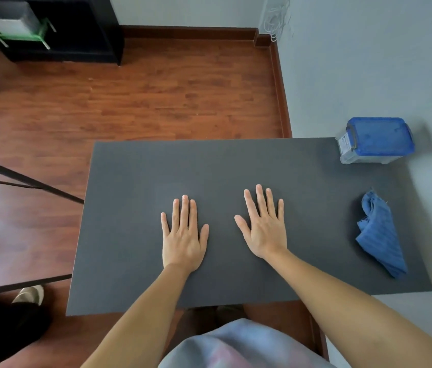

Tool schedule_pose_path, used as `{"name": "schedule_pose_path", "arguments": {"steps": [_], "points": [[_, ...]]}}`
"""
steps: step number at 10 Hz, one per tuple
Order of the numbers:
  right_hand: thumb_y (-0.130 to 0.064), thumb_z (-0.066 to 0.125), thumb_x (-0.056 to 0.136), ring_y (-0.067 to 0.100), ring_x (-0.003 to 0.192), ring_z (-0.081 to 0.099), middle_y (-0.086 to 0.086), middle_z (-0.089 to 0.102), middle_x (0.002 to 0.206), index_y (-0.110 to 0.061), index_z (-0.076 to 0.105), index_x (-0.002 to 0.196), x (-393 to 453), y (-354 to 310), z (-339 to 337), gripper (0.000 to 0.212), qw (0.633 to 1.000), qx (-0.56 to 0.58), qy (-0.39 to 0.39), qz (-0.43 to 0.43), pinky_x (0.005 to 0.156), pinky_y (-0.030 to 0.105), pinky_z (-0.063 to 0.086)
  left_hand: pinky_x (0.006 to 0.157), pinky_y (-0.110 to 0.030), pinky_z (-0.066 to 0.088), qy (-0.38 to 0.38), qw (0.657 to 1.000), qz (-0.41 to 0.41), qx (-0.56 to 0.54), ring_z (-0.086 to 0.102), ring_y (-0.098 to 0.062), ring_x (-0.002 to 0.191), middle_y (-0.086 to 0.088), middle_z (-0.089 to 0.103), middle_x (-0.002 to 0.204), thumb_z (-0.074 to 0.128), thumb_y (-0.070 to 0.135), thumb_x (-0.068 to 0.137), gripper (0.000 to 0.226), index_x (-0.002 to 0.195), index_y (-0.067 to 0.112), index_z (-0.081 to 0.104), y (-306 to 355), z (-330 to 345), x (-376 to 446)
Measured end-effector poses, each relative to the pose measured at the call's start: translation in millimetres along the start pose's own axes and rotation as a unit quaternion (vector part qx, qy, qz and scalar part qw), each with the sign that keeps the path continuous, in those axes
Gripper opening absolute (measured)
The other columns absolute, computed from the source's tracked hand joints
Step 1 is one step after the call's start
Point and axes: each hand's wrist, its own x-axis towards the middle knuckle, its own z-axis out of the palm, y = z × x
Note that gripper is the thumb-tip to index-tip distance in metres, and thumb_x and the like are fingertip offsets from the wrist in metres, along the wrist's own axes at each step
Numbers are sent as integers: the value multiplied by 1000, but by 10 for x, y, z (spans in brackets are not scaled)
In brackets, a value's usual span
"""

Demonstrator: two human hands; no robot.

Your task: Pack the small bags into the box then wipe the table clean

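Flat on the dark table [135,181], left hand [183,235] and right hand [264,229] lie open-fingered, holding nothing. Near its right edge sit the lidded box [377,140], contents unclear, and a blue cloth [379,235].

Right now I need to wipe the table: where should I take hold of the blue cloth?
Grab the blue cloth with the right hand, coming from above at its bunched middle. It lies crumpled and elongated, so the raised folds there give the fingers something to pinch.

Soft, even daylight fills the wide-angle view, casting faint shadows right of the box [375,140] and cloth [381,233], while edges bow and the lower corners blur.
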Motion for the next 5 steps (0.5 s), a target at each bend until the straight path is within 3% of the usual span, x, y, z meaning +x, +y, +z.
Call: {"name": "schedule_pose_path", "arguments": {"steps": [3,4,5], "points": [[-61,16,99,31,154,5,7,4,166,-27,3,158,-6,-4,-61,69,1000,-1,-22,4,123,56,13,119,-55,10,7,1000,3,13,-2,-26,150,-4,5,162,10,53,98,62,153,27,-1,-12,47,10],[-57,23,101,30,154,-4,7,-4,166,-26,2,158,-30,-95,-185,68,998,42,-42,-4,124,54,4,119,-54,9,0,1000,10,11,-2,-26,150,-4,6,162,11,53,98,62,153,27,1,-20,15,5],[-39,50,100,24,153,14,8,18,164,-22,35,152,-98,-49,-501,57,972,212,-97,-3,124,35,15,119,-54,8,14,1000,14,9,-3,-26,150,-4,4,162,10,53,97,62,153,27,0,-1,38,12]]}}
